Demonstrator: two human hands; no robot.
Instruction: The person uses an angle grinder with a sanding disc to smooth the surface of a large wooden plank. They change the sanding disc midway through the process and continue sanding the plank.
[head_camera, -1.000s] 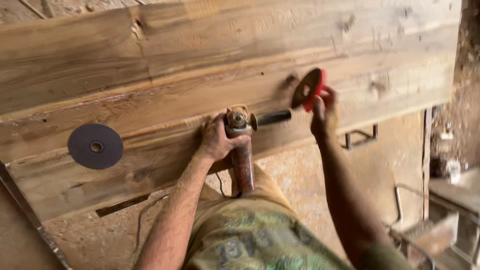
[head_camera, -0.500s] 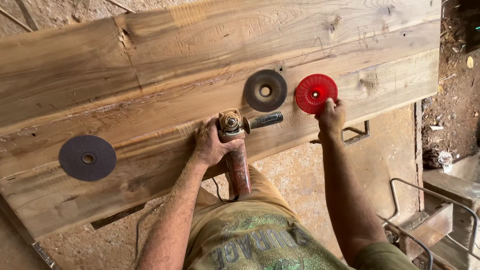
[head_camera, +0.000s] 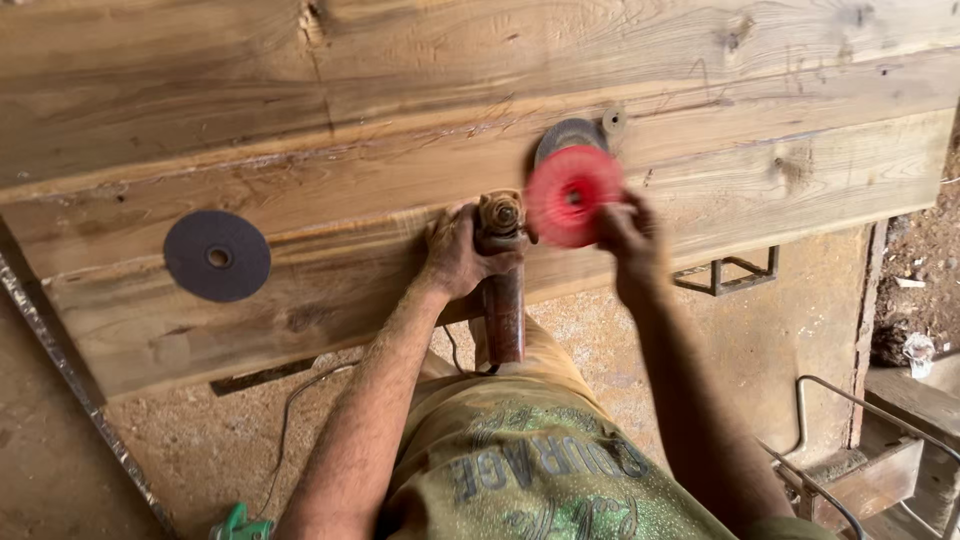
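Note:
My left hand (head_camera: 455, 255) grips the head of a dusty angle grinder (head_camera: 502, 290) that stands with its spindle up at the near edge of a long wooden slab (head_camera: 400, 110). My right hand (head_camera: 625, 235) holds a red ribbed plastic disc (head_camera: 572, 195), blurred by motion, just right of the grinder's spindle. Behind the red disc a worn brown sanding disc (head_camera: 568, 135) lies on the slab, partly hidden, with a small round washer (head_camera: 613, 120) beside it. A dark grey cutting disc (head_camera: 217, 256) lies on the slab to the left.
The slab rests over a sawdust-covered floor (head_camera: 780, 330). A metal bracket (head_camera: 728, 275) shows under its right part. A metal frame and wooden box (head_camera: 860, 460) stand at the lower right. The grinder's cable (head_camera: 285, 420) trails left toward a green object (head_camera: 235, 523).
My right hand has lifted the red disc off the slab and carried it left toward the grinder's head. The view has shifted right; my left hand still holds the grinder.

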